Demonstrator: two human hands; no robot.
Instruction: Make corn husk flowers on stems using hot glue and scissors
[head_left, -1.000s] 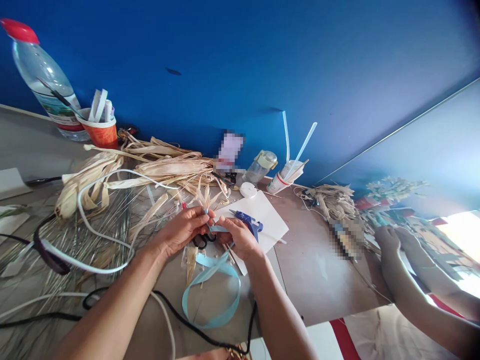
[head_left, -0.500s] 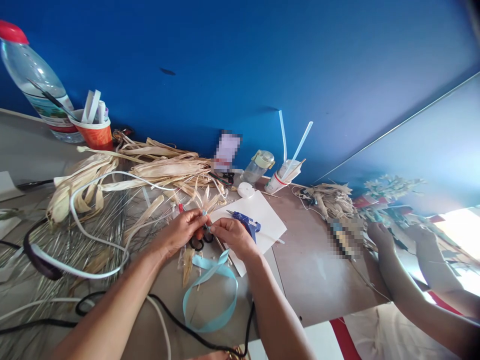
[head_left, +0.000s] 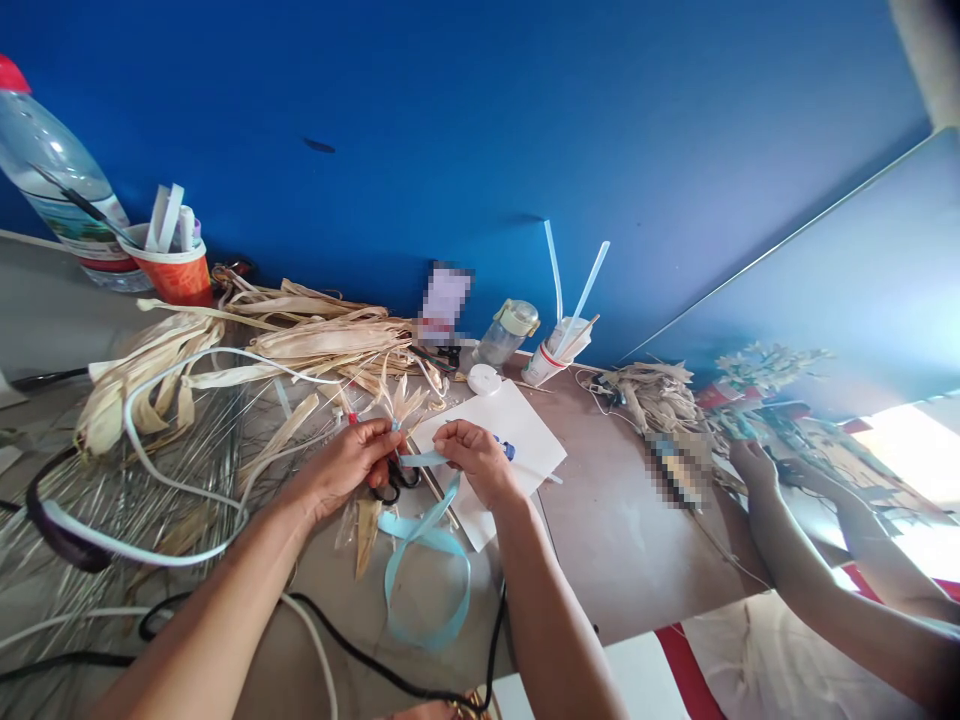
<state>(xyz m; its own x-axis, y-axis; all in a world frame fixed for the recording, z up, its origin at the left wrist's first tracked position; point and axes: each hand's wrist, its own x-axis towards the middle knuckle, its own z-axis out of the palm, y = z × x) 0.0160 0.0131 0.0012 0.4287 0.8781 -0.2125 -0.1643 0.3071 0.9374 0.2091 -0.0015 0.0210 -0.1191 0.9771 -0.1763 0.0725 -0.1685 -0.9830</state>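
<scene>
My left hand (head_left: 358,462) pinches the base of a small flower of pale dried husk (head_left: 401,403), whose petals fan out above the fingertips. A light blue ribbon (head_left: 424,460) runs from that base to my right hand (head_left: 476,455), which grips it between thumb and fingers. The rest of the ribbon loops down over the table. Black-handled scissors (head_left: 406,474) lie just below the left fingers, partly hidden. The blue glue gun (head_left: 508,450) is mostly covered by my right hand and rests on white paper (head_left: 536,430).
Husk bundles (head_left: 322,340), thin wires (head_left: 217,440) and cables lie to the left. Behind stand a jar (head_left: 506,335), a cup with straws (head_left: 547,362), a red cup (head_left: 176,272) and a bottle (head_left: 71,200). Another person's arms (head_left: 787,540) are at the right.
My right hand has moved away from my left, drawing a stretch of blue ribbon out between them and covering more of the glue gun. The view has shifted slightly.
</scene>
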